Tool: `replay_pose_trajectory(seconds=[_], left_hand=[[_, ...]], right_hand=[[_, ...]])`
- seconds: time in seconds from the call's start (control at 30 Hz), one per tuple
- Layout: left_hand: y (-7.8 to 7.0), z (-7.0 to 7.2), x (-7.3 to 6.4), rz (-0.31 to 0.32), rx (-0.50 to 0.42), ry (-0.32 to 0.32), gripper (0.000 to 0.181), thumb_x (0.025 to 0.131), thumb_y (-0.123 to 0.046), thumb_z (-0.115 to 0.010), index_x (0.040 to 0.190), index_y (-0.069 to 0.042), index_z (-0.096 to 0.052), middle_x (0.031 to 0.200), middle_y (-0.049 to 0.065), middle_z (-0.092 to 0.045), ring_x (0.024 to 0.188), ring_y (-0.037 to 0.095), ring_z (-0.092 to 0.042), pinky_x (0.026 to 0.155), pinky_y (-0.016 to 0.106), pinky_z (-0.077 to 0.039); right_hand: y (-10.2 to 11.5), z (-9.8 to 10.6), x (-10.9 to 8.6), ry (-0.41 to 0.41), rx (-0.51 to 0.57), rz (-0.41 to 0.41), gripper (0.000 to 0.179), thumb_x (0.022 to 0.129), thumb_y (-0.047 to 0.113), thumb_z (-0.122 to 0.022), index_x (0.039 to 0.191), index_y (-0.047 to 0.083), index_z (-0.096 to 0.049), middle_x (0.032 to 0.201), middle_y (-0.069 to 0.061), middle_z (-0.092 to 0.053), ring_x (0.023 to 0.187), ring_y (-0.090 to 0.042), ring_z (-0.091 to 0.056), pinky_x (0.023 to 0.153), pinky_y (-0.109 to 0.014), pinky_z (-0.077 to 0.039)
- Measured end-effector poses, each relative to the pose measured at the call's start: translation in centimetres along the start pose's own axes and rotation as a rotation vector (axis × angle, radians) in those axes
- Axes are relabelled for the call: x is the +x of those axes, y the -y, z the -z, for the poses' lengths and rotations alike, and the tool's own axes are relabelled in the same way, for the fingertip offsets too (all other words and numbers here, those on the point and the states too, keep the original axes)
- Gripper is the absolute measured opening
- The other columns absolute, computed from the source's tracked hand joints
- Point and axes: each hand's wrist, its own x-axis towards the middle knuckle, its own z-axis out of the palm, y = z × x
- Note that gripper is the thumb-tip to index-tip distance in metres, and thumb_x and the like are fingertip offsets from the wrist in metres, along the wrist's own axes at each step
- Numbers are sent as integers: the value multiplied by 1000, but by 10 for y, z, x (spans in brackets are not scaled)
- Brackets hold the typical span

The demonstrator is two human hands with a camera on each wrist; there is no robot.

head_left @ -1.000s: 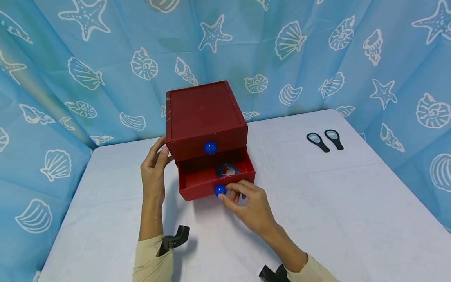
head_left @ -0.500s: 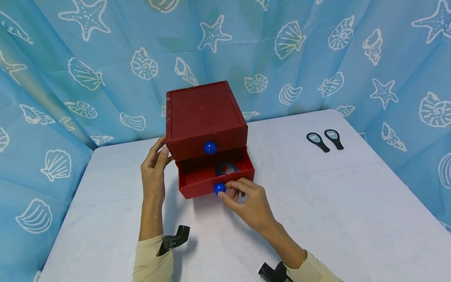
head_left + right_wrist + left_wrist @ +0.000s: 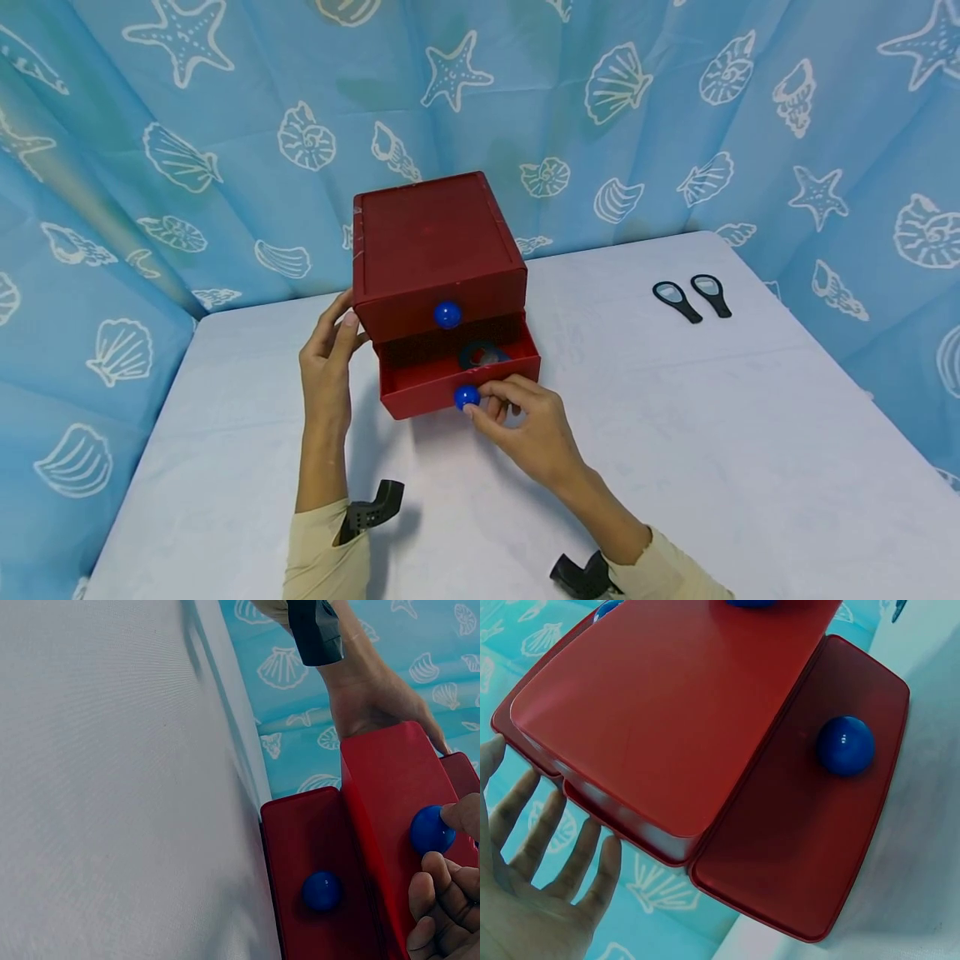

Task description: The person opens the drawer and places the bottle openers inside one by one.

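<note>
A red drawer cabinet stands at the back of the table. Its middle drawer is pulled part way out, and a dark ring-shaped thing with a clear part lies inside. My right hand pinches that drawer's round blue knob between thumb and fingers. Along the cabinet's left side, my left hand rests with its fingers spread and fairly straight; in the left wrist view, fingertips meet the side edge. Below the open drawer, the bottom drawer is closed, with its own blue knob.
Two small black-handled magnifying glasses lie side by side at the table's right rear. A white cloth covers the table. Behind it hangs a blue curtain with white shell and starfish prints.
The middle drawer has slid slightly inward, away from me, and my right hand has moved with its knob. My left hand has stayed in place.
</note>
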Motion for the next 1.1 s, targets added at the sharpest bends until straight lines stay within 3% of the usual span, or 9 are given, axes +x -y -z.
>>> replay_pose_trajectory(seconds=[0.33,0.67,1.1], left_hand=[[-1,0,1,5,1,-3,42,101,-27,-59,141,-16,-59,143,6,-55,126,29,-52,97,34,-51],[-2,-1,0,15,2,-11,42,101,-28,-59,141,-16,-59,143,6,-55,122,30,-55,97,34,-51],[-2,0,0,14,12,-9,42,101,-29,-59,141,-17,-59,143,6,-55,125,29,-53,97,34,-51]], right_hand=[[1,-1,4,-4,3,-3,17,82,10,-83,94,4,-73,80,5,-60,72,-11,-56,62,-23,-49],[2,-1,6,6,4,-54,19,81,10,-84,96,4,-74,80,6,-60,73,-11,-57,62,-27,-52],[1,-2,8,6,13,-52,18,81,8,-83,96,4,-74,80,3,-60,73,-12,-57,62,-32,-54]])
